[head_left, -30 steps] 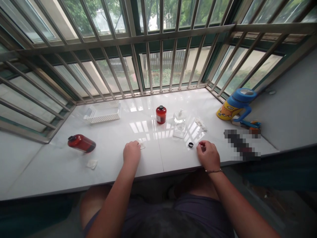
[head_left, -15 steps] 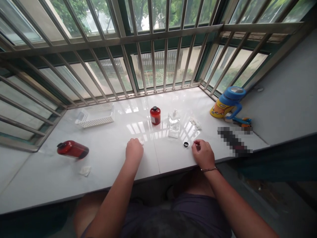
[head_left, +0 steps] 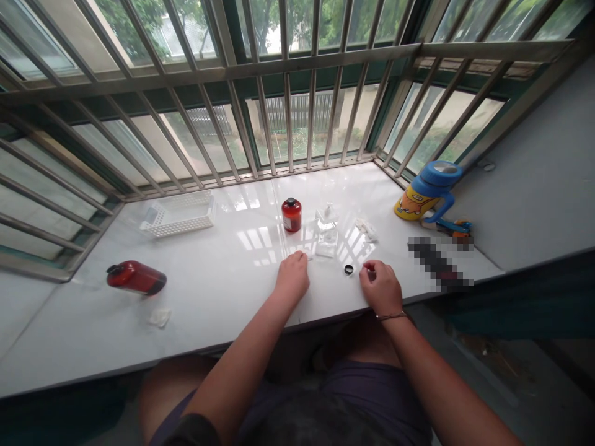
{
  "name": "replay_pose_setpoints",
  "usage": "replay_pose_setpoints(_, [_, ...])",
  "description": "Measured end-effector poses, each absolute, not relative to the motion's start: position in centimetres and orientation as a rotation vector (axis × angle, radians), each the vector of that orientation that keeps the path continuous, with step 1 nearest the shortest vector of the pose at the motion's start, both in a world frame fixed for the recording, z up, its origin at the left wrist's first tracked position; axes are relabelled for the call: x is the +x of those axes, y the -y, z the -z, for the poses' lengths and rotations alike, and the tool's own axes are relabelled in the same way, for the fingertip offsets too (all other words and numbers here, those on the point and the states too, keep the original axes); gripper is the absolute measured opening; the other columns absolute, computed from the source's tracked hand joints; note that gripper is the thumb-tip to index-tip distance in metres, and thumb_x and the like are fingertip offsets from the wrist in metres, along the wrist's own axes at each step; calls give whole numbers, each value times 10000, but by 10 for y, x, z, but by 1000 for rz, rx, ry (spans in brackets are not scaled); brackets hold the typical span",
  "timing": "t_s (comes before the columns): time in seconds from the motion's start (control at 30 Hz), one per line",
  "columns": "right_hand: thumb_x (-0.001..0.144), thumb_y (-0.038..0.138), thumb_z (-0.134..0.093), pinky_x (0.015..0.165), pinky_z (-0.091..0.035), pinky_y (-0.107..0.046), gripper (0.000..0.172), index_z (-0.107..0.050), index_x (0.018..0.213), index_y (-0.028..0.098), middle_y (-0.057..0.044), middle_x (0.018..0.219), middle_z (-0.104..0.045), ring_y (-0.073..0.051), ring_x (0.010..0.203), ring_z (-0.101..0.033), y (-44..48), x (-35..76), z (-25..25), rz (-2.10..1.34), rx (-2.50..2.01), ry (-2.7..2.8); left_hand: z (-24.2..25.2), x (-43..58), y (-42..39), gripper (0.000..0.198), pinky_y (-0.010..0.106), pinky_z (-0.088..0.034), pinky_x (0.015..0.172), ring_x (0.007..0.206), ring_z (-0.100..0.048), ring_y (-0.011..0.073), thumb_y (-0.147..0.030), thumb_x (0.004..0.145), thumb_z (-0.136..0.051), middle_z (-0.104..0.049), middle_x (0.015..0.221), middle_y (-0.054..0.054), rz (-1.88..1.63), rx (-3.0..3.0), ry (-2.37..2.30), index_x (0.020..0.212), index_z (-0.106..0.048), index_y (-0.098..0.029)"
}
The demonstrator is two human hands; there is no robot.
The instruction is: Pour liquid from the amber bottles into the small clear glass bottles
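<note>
My left hand (head_left: 292, 279) rests on the white tiled sill, its fingertips pressed on a small white scrap (head_left: 308, 256). My right hand (head_left: 381, 288) sits on the same sill with its fingers curled together, and nothing shows in them. A black ring (head_left: 348, 269) lies just left of those fingers. Between my hands and further back stands a transparent pump bottle (head_left: 326, 232). A small red bottle with a black cap (head_left: 291, 215) stands left of it, and a white tissue bit (head_left: 367, 230) lies to its right.
A red bottle (head_left: 136, 277) lies on its side at the left, with a white tissue piece (head_left: 159, 318) near it. A white plastic basket (head_left: 177, 214) stands at the back left. A yellow-and-blue cup (head_left: 426, 192) stands at the right. Metal window bars (head_left: 297, 111) run behind.
My left hand has slid right along the sill, and the small white scrap has moved with it. My right hand has barely moved, and the view has settled after shifting slightly.
</note>
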State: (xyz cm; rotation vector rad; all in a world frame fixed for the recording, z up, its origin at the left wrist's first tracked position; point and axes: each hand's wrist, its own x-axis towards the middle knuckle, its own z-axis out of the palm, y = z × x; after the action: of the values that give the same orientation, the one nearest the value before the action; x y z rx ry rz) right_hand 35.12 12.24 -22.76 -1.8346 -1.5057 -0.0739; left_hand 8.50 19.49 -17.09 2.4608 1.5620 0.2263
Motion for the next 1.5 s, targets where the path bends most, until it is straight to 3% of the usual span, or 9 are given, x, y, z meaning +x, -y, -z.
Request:
replay_pose_setpoints(0.3, [966, 325, -588, 844, -511, -401, 110, -652, 1001, 243, -74, 914, -730, -275, 882, -648, -122, 351, 227, 71, -1832, 1502, 178, 96, -127, 476, 462, -472, 1158, 1411, -591, 296, -184, 1050, -497, -619, 1571, 152, -232, 2594, -1296, 1516, -596, -203])
replay_pose_setpoints(0.5, [955, 319, -594, 837, -511, -401, 97, -651, 987, 248, -76, 907, -723, -277, 875, -649, -122, 351, 227, 75, -1831, 1503, 175, 23, -119, 432, 512, -478, 1145, 1276, -667, 337, -145, 1045, -474, -689, 1441, 190, -241, 2460, -1762, 1430, -667, -180])
replay_pose_setpoints(0.73, [944, 319, -603, 835, -503, -397, 95, -655, 982, 249, -75, 915, -728, -279, 885, -647, -121, 351, 227, 64, -1836, 1510, 165, -61, -139, 391, 539, -549, 1014, 1163, -696, 400, -200, 1067, -418, -691, 1323, 273, -266, 2193, -2253, 1312, -694, -72])
replay_pose_setpoints(0.93, [941, 326, -596, 827, -496, -398, 109, -656, 986, 245, -80, 908, -721, -283, 886, -640, -121, 350, 226, 68, -1834, 1504, 183, 26, -145, 438, 529, -472, 1188, 1396, -609, 374, -217, 1062, -493, -625, 1514, 264, -312, 2396, -1847, 1450, -640, -75])
replay_pose_setpoints(1.07, [949, 325, -588, 826, -498, -398, 112, -655, 990, 245, -78, 902, -721, -284, 889, -642, -121, 349, 226, 76, -1834, 1512, 192, 95, -125, 415, 434, -477, 1203, 1394, -624, 294, -299, 1061, -554, -665, 1523, 163, -348, 2570, -1452, 1439, -671, -173])
replay_pose_setpoints(1.17, [951, 325, -590, 830, -501, -398, 112, -653, 992, 243, -79, 897, -720, -284, 888, -647, -121, 350, 226, 81, -1840, 1517, 192, 100, -123, 424, 432, -427, 1246, 1377, -631, 277, -210, 1052, -515, -676, 1505, 153, -359, 2570, -1475, 1446, -667, -179])
replay_pose_setpoints(1.37, [952, 338, -594, 835, -504, -400, 125, -655, 1001, 241, -79, 905, -724, -282, 886, -653, -121, 352, 229, 72, -1843, 1520, 179, -11, -174, 408, 543, -421, 1203, 1217, -672, 352, -159, 1056, -402, -711, 1308, 250, -302, 2318, -2052, 1289, -727, -76])
replay_pose_setpoints(1.5, [938, 347, -610, 827, -502, -402, 132, -657, 1005, 243, -73, 892, -719, -283, 876, -654, -121, 353, 230, 66, -1848, 1511, 163, -102, -213, 395, 470, -518, 1038, 1095, -692, 349, -195, 1057, -395, -716, 1180, 262, -216, 2139, -2322, 1164, -750, -59])
